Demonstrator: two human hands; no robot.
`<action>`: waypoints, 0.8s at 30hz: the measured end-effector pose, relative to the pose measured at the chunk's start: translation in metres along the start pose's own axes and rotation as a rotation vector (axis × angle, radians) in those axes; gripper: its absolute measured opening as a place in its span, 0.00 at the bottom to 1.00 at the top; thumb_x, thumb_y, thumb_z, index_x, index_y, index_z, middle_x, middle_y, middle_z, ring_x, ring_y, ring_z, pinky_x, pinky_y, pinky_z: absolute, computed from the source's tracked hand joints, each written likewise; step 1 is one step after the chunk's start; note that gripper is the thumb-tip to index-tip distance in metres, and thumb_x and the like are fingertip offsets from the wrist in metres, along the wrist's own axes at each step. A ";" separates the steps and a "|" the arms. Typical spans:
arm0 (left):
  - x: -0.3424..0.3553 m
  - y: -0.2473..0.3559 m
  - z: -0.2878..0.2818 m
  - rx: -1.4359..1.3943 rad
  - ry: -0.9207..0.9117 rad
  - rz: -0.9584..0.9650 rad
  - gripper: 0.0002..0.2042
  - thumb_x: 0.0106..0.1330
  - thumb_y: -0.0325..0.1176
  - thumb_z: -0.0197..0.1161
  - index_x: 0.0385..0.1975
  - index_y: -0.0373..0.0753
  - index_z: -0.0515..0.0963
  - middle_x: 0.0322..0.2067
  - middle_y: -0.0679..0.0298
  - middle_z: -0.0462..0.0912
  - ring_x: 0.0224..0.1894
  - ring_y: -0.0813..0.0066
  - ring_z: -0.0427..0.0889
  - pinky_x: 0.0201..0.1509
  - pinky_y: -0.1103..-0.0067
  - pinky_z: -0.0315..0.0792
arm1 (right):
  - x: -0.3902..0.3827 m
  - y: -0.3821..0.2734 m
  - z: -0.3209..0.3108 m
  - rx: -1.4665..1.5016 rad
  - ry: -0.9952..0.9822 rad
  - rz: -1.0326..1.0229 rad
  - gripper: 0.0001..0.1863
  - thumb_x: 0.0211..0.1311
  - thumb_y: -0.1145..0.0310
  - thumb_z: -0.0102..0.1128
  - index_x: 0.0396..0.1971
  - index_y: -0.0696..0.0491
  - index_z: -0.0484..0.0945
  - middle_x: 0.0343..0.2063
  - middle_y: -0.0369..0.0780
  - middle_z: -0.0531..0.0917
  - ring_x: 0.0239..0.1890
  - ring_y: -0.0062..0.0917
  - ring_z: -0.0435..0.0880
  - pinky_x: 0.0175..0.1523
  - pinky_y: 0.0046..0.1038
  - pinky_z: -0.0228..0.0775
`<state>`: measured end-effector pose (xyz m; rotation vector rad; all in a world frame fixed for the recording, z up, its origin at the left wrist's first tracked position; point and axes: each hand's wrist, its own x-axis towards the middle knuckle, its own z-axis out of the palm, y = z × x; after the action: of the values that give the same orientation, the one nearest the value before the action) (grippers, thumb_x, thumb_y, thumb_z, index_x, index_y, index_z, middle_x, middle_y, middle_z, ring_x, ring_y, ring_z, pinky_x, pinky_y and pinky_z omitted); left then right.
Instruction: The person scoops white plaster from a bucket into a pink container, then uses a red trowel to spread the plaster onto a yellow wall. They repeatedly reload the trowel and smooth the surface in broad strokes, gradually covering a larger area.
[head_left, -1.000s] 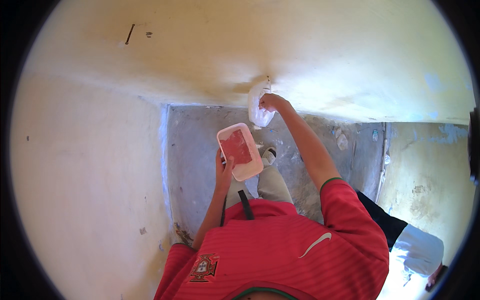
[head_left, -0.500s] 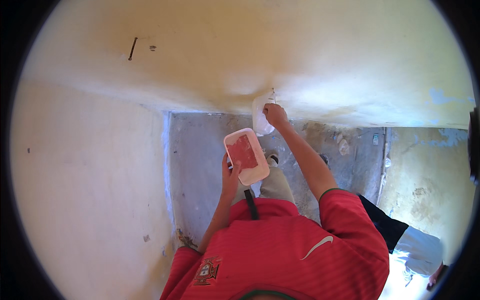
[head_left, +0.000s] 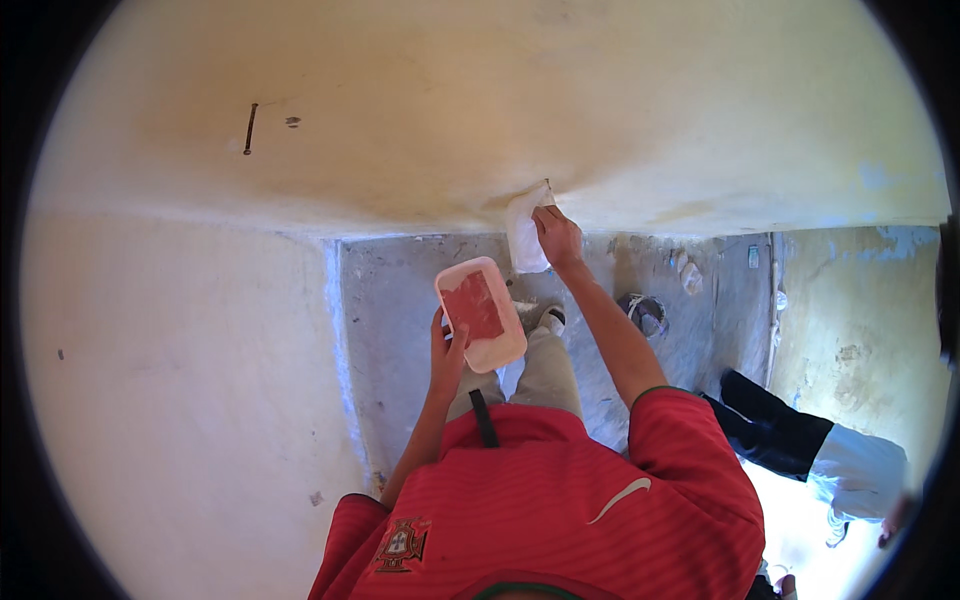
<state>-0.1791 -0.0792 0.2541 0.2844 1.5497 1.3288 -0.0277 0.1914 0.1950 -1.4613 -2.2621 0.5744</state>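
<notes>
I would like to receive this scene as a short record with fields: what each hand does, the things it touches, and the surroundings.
Left hand: holds a pale plastic tub by its left side, thumb over the rim
Inside tub: a reddish area with pale smears; what it is cannot be told
Right hand: fingers at the upper part of a white bag; exact grip unclear
Bag position: hanging at the wall
Floor: grey, stained; a dark round container at right
Other person: far right, pale top, dark trousers

pink tub (head_left: 510,322) near white bag (head_left: 524,238)
</notes>
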 end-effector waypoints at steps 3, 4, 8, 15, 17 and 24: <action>0.002 0.003 0.002 0.014 -0.019 -0.012 0.34 0.73 0.38 0.60 0.72 0.35 0.52 0.52 0.54 0.73 0.48 0.71 0.79 0.50 0.77 0.76 | -0.008 -0.005 -0.003 0.070 0.080 -0.033 0.06 0.66 0.66 0.57 0.39 0.46 0.82 0.38 0.39 0.84 0.36 0.42 0.85 0.40 0.42 0.78; 0.003 0.005 0.003 0.021 -0.018 -0.017 0.34 0.72 0.39 0.60 0.72 0.35 0.52 0.52 0.54 0.73 0.48 0.71 0.79 0.50 0.77 0.76 | -0.011 -0.007 -0.004 0.102 0.110 -0.044 0.06 0.66 0.66 0.57 0.39 0.47 0.82 0.38 0.40 0.84 0.36 0.42 0.85 0.41 0.42 0.78; 0.012 0.014 0.009 0.046 -0.013 -0.040 0.34 0.72 0.40 0.60 0.72 0.35 0.53 0.51 0.54 0.73 0.47 0.71 0.79 0.49 0.77 0.76 | -0.026 -0.011 -0.011 0.108 0.120 -0.018 0.07 0.66 0.65 0.60 0.40 0.49 0.83 0.39 0.41 0.85 0.37 0.42 0.85 0.41 0.39 0.79; 0.030 0.022 0.017 0.025 -0.028 -0.038 0.34 0.71 0.42 0.61 0.71 0.36 0.54 0.50 0.54 0.74 0.45 0.71 0.79 0.47 0.77 0.76 | -0.064 -0.016 -0.019 0.090 0.050 0.037 0.05 0.64 0.67 0.63 0.37 0.50 0.82 0.37 0.42 0.84 0.38 0.43 0.84 0.42 0.40 0.77; 0.035 0.023 0.018 0.033 -0.035 -0.029 0.34 0.71 0.42 0.62 0.71 0.36 0.54 0.50 0.54 0.74 0.45 0.71 0.79 0.47 0.78 0.76 | -0.073 -0.018 -0.023 0.093 0.030 0.032 0.04 0.63 0.67 0.63 0.36 0.50 0.82 0.36 0.42 0.84 0.39 0.43 0.84 0.43 0.40 0.77; 0.051 0.022 0.021 0.044 -0.040 0.019 0.36 0.70 0.45 0.63 0.71 0.36 0.55 0.50 0.53 0.75 0.45 0.71 0.79 0.46 0.77 0.77 | -0.079 -0.031 -0.048 0.176 0.105 -0.011 0.03 0.62 0.71 0.63 0.35 0.52 0.81 0.34 0.41 0.84 0.36 0.39 0.83 0.43 0.38 0.76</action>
<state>-0.1945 -0.0216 0.2484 0.3526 1.5472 1.2975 0.0042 0.1130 0.2441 -1.3594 -2.0812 0.6595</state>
